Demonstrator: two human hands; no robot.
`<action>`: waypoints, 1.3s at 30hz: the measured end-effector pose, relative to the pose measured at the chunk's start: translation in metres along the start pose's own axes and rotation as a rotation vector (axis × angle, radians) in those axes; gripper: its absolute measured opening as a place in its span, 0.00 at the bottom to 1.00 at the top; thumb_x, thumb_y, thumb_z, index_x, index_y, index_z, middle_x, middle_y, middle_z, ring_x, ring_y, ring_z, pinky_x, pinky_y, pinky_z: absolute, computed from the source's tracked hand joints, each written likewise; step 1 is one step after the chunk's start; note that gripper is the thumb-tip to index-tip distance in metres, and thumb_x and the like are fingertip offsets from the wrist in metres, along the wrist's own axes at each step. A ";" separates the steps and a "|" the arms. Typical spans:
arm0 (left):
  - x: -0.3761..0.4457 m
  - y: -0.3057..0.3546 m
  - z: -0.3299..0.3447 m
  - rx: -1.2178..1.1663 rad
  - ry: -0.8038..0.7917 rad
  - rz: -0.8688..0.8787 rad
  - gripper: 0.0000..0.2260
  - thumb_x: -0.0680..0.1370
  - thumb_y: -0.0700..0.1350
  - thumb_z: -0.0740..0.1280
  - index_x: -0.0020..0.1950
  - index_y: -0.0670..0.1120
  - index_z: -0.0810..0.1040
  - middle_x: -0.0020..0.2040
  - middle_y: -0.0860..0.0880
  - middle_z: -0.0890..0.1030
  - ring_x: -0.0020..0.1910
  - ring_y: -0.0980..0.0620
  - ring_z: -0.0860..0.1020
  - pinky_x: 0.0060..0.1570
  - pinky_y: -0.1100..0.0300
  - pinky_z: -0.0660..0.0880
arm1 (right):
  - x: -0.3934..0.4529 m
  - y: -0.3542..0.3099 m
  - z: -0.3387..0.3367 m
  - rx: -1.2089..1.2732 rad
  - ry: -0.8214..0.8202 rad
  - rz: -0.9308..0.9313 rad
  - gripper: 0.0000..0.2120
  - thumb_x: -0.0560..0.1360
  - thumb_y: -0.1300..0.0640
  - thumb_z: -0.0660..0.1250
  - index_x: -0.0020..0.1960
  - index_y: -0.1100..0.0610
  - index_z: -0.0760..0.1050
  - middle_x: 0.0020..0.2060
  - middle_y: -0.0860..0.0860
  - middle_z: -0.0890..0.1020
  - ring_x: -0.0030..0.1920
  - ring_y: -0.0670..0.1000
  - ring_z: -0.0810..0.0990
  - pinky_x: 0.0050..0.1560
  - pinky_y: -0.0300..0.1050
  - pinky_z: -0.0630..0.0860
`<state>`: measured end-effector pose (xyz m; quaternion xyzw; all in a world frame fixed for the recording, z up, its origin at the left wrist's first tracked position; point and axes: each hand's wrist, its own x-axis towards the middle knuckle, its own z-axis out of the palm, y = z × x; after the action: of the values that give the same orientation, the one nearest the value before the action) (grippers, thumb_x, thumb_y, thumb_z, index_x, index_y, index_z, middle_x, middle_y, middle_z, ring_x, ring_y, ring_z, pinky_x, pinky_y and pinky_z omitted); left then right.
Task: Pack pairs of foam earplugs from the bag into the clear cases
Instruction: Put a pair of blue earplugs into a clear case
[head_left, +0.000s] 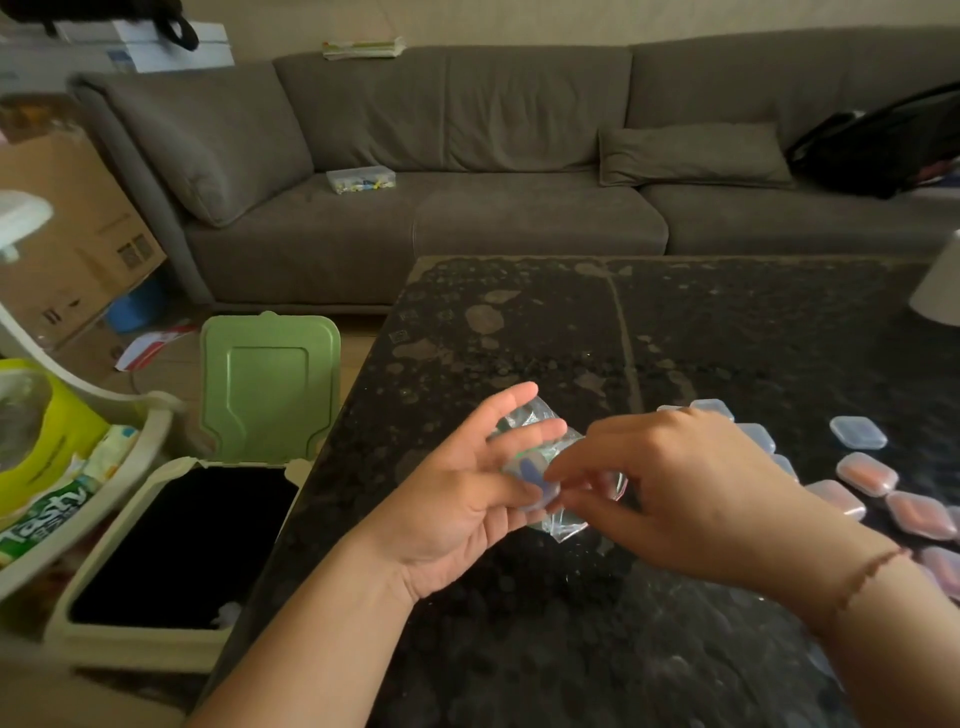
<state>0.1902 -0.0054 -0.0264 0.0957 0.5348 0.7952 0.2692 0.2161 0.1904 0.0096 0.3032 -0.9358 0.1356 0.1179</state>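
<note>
Hands meet above a dark speckled table (519, 322), where a small clear bag (524, 421) is held up just over the surface. The bag is cradled by the left hand (457, 499), its thumb and lower fingers closed on the plastic while the upper fingers are stretched out behind it. A bluish earplug (532, 470) is seen through the plastic, between the two hands. The right hand (670, 488) is brought against the bag from the right, its fingertips pinched at the plastic; what exactly is gripped cannot be told. A thin bracelet (872, 569) is worn on the right wrist. Clear cases (867, 474), several filled with orange earplugs, are spread on the table to the right of the hands. An open bin with a green lid (270, 384) is placed beside the table's left edge. A grey sofa (467, 156) is set beyond the table.
</note>
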 end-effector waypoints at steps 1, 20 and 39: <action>-0.001 0.000 0.000 0.022 -0.015 -0.003 0.35 0.72 0.28 0.68 0.74 0.54 0.69 0.71 0.45 0.76 0.60 0.40 0.82 0.63 0.47 0.77 | 0.000 0.000 0.000 0.000 -0.001 0.002 0.10 0.72 0.42 0.60 0.48 0.38 0.79 0.35 0.37 0.79 0.29 0.36 0.70 0.28 0.32 0.69; 0.002 -0.005 0.006 0.091 -0.037 0.035 0.30 0.67 0.44 0.75 0.68 0.44 0.74 0.64 0.44 0.82 0.59 0.38 0.82 0.54 0.52 0.81 | -0.051 0.101 -0.030 -0.184 0.133 0.793 0.12 0.74 0.48 0.71 0.56 0.48 0.75 0.40 0.47 0.74 0.40 0.50 0.72 0.32 0.39 0.62; 0.008 -0.021 0.021 -0.056 0.120 0.119 0.24 0.51 0.56 0.86 0.36 0.45 0.82 0.28 0.46 0.75 0.20 0.56 0.69 0.17 0.68 0.64 | -0.085 0.158 -0.012 -0.156 -0.053 1.148 0.13 0.79 0.49 0.63 0.62 0.43 0.76 0.73 0.52 0.67 0.76 0.61 0.54 0.71 0.63 0.59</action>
<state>0.1992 0.0218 -0.0374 0.0717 0.5209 0.8288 0.1916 0.1900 0.3633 -0.0337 -0.2593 -0.9602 0.1009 0.0238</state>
